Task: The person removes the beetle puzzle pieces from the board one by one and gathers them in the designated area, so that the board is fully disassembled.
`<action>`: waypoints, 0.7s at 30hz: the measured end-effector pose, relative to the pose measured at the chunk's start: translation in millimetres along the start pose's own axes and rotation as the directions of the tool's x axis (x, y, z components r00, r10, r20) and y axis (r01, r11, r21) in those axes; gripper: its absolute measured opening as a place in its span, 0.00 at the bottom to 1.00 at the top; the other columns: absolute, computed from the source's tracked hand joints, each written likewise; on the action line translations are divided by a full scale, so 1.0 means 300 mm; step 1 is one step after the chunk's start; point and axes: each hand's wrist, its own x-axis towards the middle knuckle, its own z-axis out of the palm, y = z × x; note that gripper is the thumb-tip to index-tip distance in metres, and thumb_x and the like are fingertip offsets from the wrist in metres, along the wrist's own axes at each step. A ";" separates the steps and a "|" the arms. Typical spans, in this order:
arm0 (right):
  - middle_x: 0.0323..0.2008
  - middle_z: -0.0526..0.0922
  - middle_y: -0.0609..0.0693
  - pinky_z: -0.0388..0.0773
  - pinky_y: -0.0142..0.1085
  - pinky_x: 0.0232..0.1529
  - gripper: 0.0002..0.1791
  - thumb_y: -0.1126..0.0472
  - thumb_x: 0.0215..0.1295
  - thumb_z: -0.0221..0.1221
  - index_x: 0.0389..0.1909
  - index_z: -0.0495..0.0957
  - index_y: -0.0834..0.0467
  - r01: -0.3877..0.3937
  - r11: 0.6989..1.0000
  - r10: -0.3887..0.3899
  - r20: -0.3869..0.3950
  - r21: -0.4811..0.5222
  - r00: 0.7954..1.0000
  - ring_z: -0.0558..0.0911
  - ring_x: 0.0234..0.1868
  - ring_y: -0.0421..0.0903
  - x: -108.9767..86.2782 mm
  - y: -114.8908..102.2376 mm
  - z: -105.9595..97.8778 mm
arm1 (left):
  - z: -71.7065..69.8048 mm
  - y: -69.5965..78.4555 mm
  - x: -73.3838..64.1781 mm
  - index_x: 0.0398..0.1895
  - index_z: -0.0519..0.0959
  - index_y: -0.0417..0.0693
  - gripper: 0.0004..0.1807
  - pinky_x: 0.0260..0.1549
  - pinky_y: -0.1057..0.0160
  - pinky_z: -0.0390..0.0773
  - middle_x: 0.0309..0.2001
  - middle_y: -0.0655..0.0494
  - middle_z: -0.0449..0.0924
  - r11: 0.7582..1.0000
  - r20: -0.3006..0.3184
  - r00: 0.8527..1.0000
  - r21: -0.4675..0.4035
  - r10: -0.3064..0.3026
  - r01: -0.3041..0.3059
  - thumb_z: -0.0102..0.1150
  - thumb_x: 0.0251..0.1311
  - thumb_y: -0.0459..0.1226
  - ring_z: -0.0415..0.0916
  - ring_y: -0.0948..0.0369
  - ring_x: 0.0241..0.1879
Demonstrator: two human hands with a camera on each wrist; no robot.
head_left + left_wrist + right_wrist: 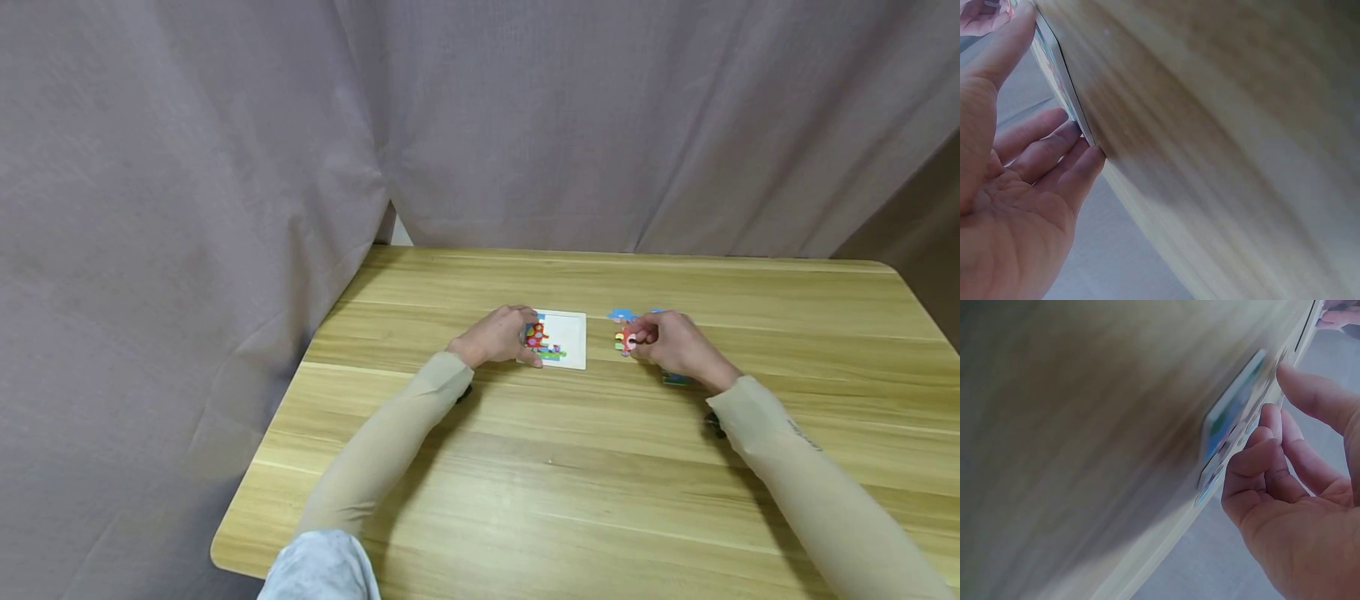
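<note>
My left hand (497, 335) holds the left side of a white puzzle tray (574, 340), thumb at the near corner and fingers at the far one. In the left wrist view, fingertips and thumb meet the tray's edge (1067, 75) on the table. Red, green and blue jigsaw pieces (536, 337) fill the tray's left and lower part; its upper right shows bare white. To the right, my right hand (681, 347) pinches a red puzzle piece (624, 339) close over the table. Its thumb and fingertips partly cover that piece.
Loose blue pieces (621, 315) lie beyond the right hand. A dark blue and green piece (675, 379) shows under its wrist, seen larger as a piece (1229, 419) in the right wrist view. A grey curtain (525, 125) hangs along the wooden table's (525, 483) back and left edges.
</note>
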 end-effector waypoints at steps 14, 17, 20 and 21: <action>0.38 0.87 0.54 0.75 0.29 0.41 0.14 0.66 0.65 0.72 0.49 0.87 0.67 -0.033 0.998 0.035 0.042 -0.056 0.999 0.79 0.38 0.42 0.021 0.022 -0.018 | -0.002 0.005 -0.011 0.77 0.76 0.44 0.47 0.86 0.54 0.65 0.82 0.49 0.70 1.000 -0.002 1.000 0.021 0.003 -0.003 0.81 0.58 0.55 0.66 0.48 0.84; 0.38 0.87 0.53 0.75 0.30 0.41 0.14 0.65 0.65 0.73 0.49 0.87 0.66 -0.046 0.997 0.049 0.056 -0.062 0.997 0.79 0.38 0.42 0.024 0.021 -0.024 | 0.000 0.005 -0.011 0.77 0.76 0.44 0.46 0.86 0.54 0.65 0.84 0.49 0.68 1.000 0.003 1.000 0.010 -0.002 0.002 0.81 0.59 0.55 0.63 0.48 0.85; 0.38 0.86 0.54 0.75 0.31 0.41 0.16 0.64 0.65 0.73 0.50 0.87 0.67 -0.061 0.996 0.065 0.074 -0.060 0.995 0.79 0.38 0.43 0.023 0.018 -0.031 | 0.000 0.004 -0.012 0.78 0.75 0.44 0.47 0.86 0.55 0.64 0.85 0.50 0.65 1.000 0.014 1.000 -0.005 -0.011 0.011 0.80 0.60 0.55 0.59 0.49 0.87; 0.39 0.86 0.54 0.75 0.32 0.42 0.16 0.64 0.66 0.73 0.51 0.86 0.67 -0.067 0.996 0.071 0.080 -0.057 0.994 0.79 0.38 0.43 0.024 0.016 -0.032 | 0.000 0.004 -0.012 0.79 0.74 0.44 0.47 0.86 0.55 0.64 0.86 0.50 0.63 1.000 0.017 1.000 -0.009 -0.013 0.013 0.80 0.60 0.55 0.58 0.49 0.87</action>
